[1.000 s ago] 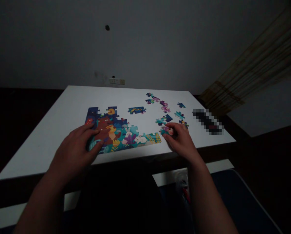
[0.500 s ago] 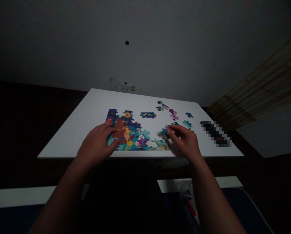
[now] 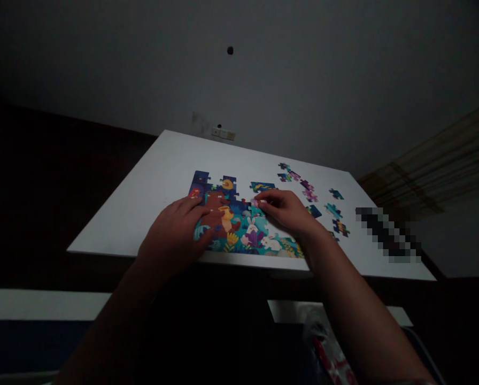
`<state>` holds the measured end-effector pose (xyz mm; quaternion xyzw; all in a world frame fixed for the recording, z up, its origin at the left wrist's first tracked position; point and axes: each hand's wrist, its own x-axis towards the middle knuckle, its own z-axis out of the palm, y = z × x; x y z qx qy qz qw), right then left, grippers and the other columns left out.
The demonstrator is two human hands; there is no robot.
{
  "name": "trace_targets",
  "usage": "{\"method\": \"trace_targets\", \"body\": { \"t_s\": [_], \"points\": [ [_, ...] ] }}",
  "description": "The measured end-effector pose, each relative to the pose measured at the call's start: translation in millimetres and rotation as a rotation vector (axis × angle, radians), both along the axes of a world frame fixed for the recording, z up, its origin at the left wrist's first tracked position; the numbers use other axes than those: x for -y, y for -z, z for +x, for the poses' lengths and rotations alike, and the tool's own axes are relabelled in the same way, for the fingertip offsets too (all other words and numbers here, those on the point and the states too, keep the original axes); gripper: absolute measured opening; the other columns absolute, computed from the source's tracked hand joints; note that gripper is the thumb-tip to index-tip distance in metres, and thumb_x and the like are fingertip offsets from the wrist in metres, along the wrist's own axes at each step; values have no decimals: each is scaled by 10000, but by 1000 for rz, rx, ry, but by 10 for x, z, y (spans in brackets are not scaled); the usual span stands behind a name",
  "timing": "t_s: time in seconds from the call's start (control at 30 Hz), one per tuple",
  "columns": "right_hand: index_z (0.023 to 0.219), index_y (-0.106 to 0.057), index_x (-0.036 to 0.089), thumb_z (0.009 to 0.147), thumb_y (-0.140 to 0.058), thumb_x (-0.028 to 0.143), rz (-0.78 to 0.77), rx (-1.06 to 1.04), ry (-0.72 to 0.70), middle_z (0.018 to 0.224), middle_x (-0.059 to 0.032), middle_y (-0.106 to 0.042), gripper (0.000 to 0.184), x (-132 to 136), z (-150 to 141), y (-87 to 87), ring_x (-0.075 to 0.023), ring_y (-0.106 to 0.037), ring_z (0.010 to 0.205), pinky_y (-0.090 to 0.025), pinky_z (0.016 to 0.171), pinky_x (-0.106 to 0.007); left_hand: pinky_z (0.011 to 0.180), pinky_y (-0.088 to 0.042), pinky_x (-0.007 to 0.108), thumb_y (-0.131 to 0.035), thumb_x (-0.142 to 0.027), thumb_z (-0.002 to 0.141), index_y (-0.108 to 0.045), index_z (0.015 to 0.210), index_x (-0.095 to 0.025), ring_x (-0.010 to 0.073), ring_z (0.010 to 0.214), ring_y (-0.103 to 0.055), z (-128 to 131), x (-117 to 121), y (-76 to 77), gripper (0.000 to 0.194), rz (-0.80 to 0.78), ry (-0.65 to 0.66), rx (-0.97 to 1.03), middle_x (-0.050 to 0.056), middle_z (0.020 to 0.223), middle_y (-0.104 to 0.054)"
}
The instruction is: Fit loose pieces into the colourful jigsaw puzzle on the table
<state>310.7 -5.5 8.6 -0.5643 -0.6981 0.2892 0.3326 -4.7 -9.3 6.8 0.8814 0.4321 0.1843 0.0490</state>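
A partly assembled jigsaw puzzle (image 3: 223, 214) with a bear and white rabbits lies near the front edge of the white table (image 3: 135, 203). My left hand (image 3: 177, 224) rests on its left side, fingers laid out across the pieces. In my right hand (image 3: 285, 211), thumb and fingertips pinch a teal and pink puzzle piece (image 3: 257, 207) at the puzzle's upper right edge, just above a rabbit. Whether that piece is seated or only touching its neighbours, I cannot tell. A joined blue section with yellow (image 3: 262, 186) lies just beyond my right fingertips.
Loose pink and purple pieces (image 3: 309, 193) trail toward the back right. More loose pieces (image 3: 333, 210) lie right of my right hand. A blurred-out dark object (image 3: 387, 232) sits at the table's right side. Below the table is a clear plastic bag with red items (image 3: 327, 355).
My right hand has moved left and slightly away from me with the puzzle piece, from the puzzle's right end to its upper edge. My left hand stays on the puzzle. The view has shifted and tilted.
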Motion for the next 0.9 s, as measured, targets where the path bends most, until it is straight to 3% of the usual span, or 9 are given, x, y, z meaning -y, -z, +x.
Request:
{"method": "trace_targets", "body": {
  "t_s": [0.4, 0.63, 0.9],
  "points": [
    [1105, -778, 284, 973, -637, 397, 3, 104, 33, 1032, -45, -790, 224, 95, 12, -32, -280, -726, 912, -584, 834, -434, 1113, -491, 539, -496, -559, 1004, -678, 1349, -214, 360, 1335, -571, 10, -16, 15, 521, 18, -3, -15, 133, 1477, -608],
    [1115, -767, 331, 984, -625, 359, 47, 143, -33, 1104, -64, -770, 195, 106, 4, -110, -284, -719, 1004, -566, 911, -443, 1102, -495, 549, -529, -519, 991, -695, 1297, -192, 371, 1324, -584, 17, -27, 5, 478, 30, 9, 4, 156, 1466, -612],
    [1093, -769, 344, 977, -632, 362, 36, 117, -22, 1080, -67, -764, 181, 94, 4, -104, -279, -715, 966, -562, 872, -445, 1121, -480, 523, -522, -512, 993, -700, 1271, -206, 357, 1338, -578, 25, -29, 5, 451, 22, 0, -6, 146, 1475, -607]
  ]
}}
